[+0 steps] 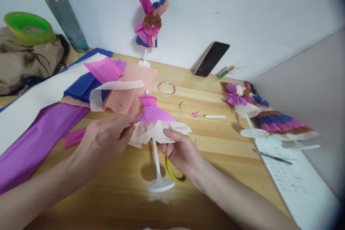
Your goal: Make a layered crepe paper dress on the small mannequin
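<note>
A small white dress-form stand [156, 158] stands on the wooden table, wearing a crepe paper dress [157, 114] with a pink bodice, a purple layer and a white ruffled layer below. My left hand [109, 134] pinches the left edge of the white ruffle, its fingertips partly hidden behind the hand. From the right, my right hand [181, 148] grips the ruffle's lower edge between thumb and fingers. Beneath that hand lies a yellow ring [175, 174], perhaps a tape roll, partly covered. A pink paper strip [74, 137] sits by my left wrist.
Crepe paper sheets [43, 129] spread across the left, near a bottle [66, 18] and a brown bag [29, 61]. Against the wall stand another dressed form [152, 25] and a phone [212, 59]. More paper dresses [237, 97], a pen [276, 157] and written paper [299, 183] are right.
</note>
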### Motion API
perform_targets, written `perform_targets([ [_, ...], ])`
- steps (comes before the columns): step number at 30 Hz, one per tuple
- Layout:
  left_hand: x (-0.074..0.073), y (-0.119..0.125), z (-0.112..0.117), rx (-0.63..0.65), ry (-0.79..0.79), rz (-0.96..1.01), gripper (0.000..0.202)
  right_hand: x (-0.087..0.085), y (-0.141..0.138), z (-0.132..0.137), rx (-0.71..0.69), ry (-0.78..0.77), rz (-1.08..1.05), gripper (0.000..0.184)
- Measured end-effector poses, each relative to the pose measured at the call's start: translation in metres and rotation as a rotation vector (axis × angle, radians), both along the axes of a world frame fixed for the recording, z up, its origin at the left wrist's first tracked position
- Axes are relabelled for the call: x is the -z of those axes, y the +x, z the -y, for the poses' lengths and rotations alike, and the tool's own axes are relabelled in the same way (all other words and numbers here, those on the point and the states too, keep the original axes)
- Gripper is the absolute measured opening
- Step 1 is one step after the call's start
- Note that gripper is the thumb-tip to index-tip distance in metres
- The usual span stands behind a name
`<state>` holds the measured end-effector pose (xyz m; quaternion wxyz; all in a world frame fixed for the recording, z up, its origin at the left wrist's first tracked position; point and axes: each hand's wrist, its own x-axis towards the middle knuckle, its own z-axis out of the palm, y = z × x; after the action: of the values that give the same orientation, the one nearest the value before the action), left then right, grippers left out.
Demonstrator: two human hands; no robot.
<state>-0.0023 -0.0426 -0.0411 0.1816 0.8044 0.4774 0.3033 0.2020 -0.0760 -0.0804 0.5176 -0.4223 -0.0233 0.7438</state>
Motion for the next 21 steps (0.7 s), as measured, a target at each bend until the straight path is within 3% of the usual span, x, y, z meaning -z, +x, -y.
perform_targets([
  [3, 0.005, 0.012, -0.017, 0.094, 0.182, -0.180, 0.011, -0.003, -0.004, -0.002, 0.032, -0.052, -0.040, 0.031],
  [7, 0.020, 0.028, -0.024, 0.162, 0.339, -0.219, 0.020, -0.001, -0.006, -0.004, 0.029, -0.044, -0.056, 0.033],
  [11, 0.028, 0.029, -0.023, 0.165, 0.345, -0.149, 0.024, 0.004, -0.006, -0.002, -0.018, 0.024, -0.091, 0.030],
  [18, 0.027, 0.021, -0.022, 0.175, 0.292, -0.042, 0.010, 0.004, -0.006, -0.002, -0.041, 0.006, -0.081, 0.025],
  [21, 0.027, 0.020, -0.022, 0.225, 0.320, -0.036, 0.009, 0.003, -0.007, -0.001, -0.049, 0.025, -0.048, 0.012],
])
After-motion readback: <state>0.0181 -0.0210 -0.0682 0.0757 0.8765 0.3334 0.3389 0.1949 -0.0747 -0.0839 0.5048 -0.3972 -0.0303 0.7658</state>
